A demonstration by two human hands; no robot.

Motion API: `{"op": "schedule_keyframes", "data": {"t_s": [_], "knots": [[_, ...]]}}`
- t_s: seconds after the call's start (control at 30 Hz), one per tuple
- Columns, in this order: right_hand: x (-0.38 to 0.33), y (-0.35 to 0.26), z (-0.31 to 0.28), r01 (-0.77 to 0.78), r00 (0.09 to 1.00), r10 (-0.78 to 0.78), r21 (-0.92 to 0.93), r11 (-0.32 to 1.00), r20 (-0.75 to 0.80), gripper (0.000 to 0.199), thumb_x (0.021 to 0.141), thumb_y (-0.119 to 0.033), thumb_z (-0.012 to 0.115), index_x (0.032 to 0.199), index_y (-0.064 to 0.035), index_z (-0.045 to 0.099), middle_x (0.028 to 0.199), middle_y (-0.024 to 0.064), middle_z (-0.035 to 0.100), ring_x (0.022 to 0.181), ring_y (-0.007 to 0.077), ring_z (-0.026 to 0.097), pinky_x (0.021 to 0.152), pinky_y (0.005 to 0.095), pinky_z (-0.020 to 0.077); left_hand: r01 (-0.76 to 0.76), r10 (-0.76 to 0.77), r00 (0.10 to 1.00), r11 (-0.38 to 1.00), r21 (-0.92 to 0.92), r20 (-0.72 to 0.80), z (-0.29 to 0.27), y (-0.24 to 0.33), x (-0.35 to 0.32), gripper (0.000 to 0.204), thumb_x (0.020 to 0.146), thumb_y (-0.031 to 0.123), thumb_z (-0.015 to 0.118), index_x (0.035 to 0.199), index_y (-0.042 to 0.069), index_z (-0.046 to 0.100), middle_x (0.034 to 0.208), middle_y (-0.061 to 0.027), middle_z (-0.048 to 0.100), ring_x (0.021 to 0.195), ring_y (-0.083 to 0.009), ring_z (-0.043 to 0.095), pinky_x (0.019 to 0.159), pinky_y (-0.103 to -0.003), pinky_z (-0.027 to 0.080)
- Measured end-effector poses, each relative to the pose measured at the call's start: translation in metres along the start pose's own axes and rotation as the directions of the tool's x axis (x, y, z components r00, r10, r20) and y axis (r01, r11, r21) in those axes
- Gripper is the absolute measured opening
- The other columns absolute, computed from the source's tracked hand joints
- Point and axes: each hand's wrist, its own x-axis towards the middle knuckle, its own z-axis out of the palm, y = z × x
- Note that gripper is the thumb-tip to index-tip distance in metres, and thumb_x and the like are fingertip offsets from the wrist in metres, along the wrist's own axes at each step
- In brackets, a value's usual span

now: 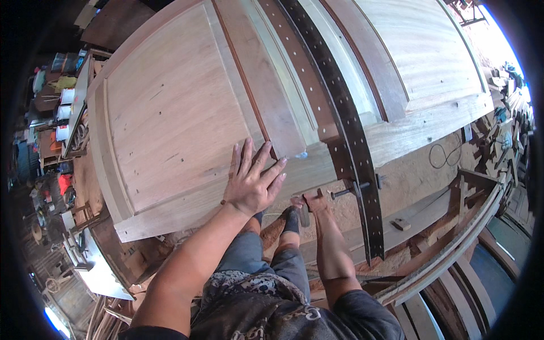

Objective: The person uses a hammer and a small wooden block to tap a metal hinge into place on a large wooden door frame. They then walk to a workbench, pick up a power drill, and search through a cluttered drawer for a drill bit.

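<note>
A large pale wooden panel door [170, 130] lies flat in front of me, with raised panels and reddish-brown strips along its rails. My left hand [255, 180] rests on its near edge, fingers spread, the fingertips by the end of a reddish-brown strip [249, 90]. Below that edge, my right hand [315, 203] is closed around something mostly hidden; a short greyish-brown piece [305, 216] shows beneath it. To the right of this hand, a long dark perforated metal bar clamp [354, 136] crosses the door, its screw [343, 192] at the near edge.
A curved-looking wooden frame [447, 241] and planks stand at lower right. A small wood block [401, 224] lies beyond the clamp's end. Scrap wood [510, 102] is piled at the far right. Shelves and white tubs [65, 105] stand at the left.
</note>
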Motion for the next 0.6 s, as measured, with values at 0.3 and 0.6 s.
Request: {"op": "schedule_keyframes", "data": {"t_s": [0.3,0.6], "knots": [[0.012,0.0,0.004,0.026,1.0,-0.027,-0.146,0.989,-0.01,0.046,0.108,-0.038,0.049,0.14,-0.0052,0.052,0.121,0.0205,0.067,0.116,0.0323,0.065,0.098,0.042,0.0508,-0.033,0.034,0.999,0.999,0.014,-0.015,0.004,-0.001,0.006,0.034,0.095,0.032,0.07,0.124,0.016,0.077,0.15,-0.0231,0.056,0.146,-0.0577,0.036,0.119,-0.072,0.025],[-0.055,-0.121,0.037,-0.284,0.954,0.296,0.158,0.946,-0.054,0.058,0.112,-0.056,0.031,0.112,-0.0062,0.061,0.083,0.0068,0.065,0.069,0.018,0.06,0.066,0.0371,0.0499,-0.045,0.048,0.997,0.998,0.045,-0.053,0.008,-0.007,-0.006,0.034,0.095,0.034,0.069,0.124,0.017,0.077,0.147,-0.0225,0.059,0.143,-0.0574,0.041,0.121,-0.07,0.023]]}}
